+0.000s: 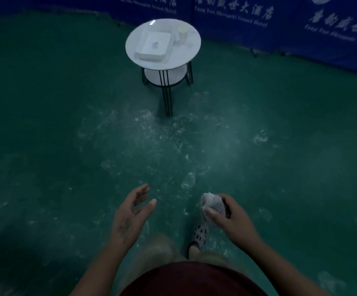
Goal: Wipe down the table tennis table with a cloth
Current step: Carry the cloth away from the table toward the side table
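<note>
Nearest, at the bottom edge, sit a dark red garment (194, 280), two blurred bare legs and a pale perforated clog (200, 233) on the right foot. Just above them the hands hang in the air, apart. The left hand (130, 212) is spread and relaxed, palm turned inward, holding nothing. The right hand (228, 216) grips a whitish textured cloth bunched into a ball (212, 205), fingers curled round it and the thumb pressed on its front. Under them stretches a dull green sports floor (66, 146) streaked with white scuffs. Farther off stands a small round white bench on thin black wire legs (192, 50), carrying a flat white square box (154, 45) and a pale cup (182, 33), with a white lower shelf (164, 76) beneath. Blue fabric barriers printed with white lettering (280, 28) close the far edge. The table tennis table itself is nowhere in view, so wiping is not under way; this looks like the carrying stage, cloth ready in hand. The next move likely calls for turning toward the table, opening the bunched cloth out flatter, perhaps with the free left hand, and laying it on the surface.
</note>
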Demonstrator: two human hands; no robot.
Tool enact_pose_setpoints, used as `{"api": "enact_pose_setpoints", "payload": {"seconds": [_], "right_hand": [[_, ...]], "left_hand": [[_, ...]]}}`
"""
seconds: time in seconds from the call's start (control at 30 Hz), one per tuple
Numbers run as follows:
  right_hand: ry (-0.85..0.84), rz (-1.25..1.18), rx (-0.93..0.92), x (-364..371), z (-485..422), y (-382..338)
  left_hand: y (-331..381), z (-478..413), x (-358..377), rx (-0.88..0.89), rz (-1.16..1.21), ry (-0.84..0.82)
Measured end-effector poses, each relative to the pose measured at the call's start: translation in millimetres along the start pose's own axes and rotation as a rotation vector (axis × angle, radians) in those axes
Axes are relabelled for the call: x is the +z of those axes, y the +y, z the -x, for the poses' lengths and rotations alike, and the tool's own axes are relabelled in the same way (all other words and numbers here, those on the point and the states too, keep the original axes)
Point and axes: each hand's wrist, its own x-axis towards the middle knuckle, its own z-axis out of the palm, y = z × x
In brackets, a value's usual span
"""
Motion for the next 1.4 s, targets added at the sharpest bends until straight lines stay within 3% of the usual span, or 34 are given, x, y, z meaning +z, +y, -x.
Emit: {"api": "enact_pose_setpoints", "payload": {"seconds": [0.3, 0.9, 1.4], "right_hand": [[-0.046, 0.017, -0.015, -16, -138, -61], [0.109, 0.006, 0.023, 27, -421, -228], [0.009, 0.029, 0.035, 3, -653, -327]], "left_hand": [[50, -132, -4, 0.016, 0.027, 0.014], [145, -461, -101, 0.024, 0.054, -0.094], [230, -669, -115, -0.002, 0.042, -0.047]]}}
